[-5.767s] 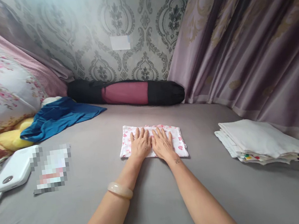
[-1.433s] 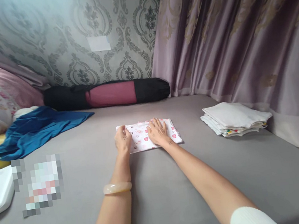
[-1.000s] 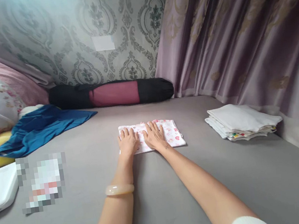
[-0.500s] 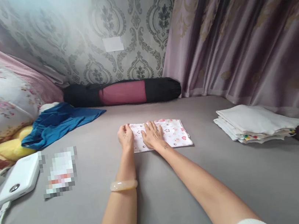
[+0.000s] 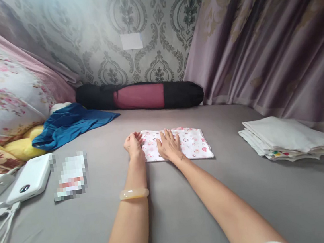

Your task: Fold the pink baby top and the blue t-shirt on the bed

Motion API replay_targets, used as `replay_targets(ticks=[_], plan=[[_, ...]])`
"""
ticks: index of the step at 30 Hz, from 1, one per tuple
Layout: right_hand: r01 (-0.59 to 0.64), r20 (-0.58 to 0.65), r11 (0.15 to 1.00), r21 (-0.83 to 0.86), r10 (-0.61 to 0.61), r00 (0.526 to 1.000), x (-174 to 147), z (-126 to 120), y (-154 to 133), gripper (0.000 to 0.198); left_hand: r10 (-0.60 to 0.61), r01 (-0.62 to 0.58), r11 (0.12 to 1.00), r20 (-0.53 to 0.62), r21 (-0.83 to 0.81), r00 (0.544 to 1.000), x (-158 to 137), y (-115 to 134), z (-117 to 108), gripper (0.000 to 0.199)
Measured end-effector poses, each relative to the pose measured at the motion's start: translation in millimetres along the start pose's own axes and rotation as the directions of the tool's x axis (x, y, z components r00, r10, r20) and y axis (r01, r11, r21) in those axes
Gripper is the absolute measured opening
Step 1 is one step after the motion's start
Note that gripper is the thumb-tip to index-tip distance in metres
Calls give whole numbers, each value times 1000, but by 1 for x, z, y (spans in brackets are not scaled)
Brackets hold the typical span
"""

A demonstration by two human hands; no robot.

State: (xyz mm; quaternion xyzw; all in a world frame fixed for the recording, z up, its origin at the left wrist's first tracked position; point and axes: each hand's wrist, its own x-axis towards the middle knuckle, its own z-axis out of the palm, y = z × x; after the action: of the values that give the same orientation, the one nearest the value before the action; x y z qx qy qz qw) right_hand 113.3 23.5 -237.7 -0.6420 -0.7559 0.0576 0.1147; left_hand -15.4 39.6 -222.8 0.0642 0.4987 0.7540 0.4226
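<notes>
While the right hand [image 5: 168,144] lies palm down on a folded rectangle of white cloth printed with pink hearts and small flowers [image 5: 193,141], its fingers slightly apart and gripping nothing, the left hand [image 5: 133,144] curls in at the cloth's left edge. From where I'm standing, I can't tell whether those bent fingers have hold of the edge or only rest against it. The cloth lies on the grey bedsheet [image 5: 178,215], on the near side of a long black roll with a maroon fabric middle [image 5: 139,97], well apart from it. Out past the roll's right end, and nearer the person, sits a stack of folded white cloths [image 5: 290,133].

I'd say the step in hand is squaring and flattening the cloth, the right palm anchoring, the left tending the edge. To my mind, the next move calls for a steady right palm and a light left touch, so the layers don't drag askew.
</notes>
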Motion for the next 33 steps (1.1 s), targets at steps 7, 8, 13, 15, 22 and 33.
replay_targets(ticks=[7, 8, 13, 15, 22, 33], plan=[[36, 34, 999, 22, -37, 999, 0, -4, -15, 59, -96, 87, 991, -84, -105, 992, 3, 7, -4, 6], [45, 36, 999, 28, -46, 998, 0, -4, -19, 59, -98, 88, 990, -87, -113, 991, 4, 7, -5, 6], [81, 29, 996, 30, -82, 996, 4, -1, -35, 59, -71, 60, 991, -84, -121, 994, 10, 9, -8, 7], [83, 27, 996, 21, -83, 996, 4, 2, -37, 59, -64, 53, 992, -86, -115, 994, 13, 8, -10, 7], [97, -8, 995, 8, -97, 995, 4, 7, -35, 58, -77, 60, 987, -109, -150, 991, 18, 8, -11, 7], [130, 40, 992, -2, -130, 991, 9, 2, -42, 57, -83, 62, 984, -122, -166, 989, 21, 11, -17, 6]])
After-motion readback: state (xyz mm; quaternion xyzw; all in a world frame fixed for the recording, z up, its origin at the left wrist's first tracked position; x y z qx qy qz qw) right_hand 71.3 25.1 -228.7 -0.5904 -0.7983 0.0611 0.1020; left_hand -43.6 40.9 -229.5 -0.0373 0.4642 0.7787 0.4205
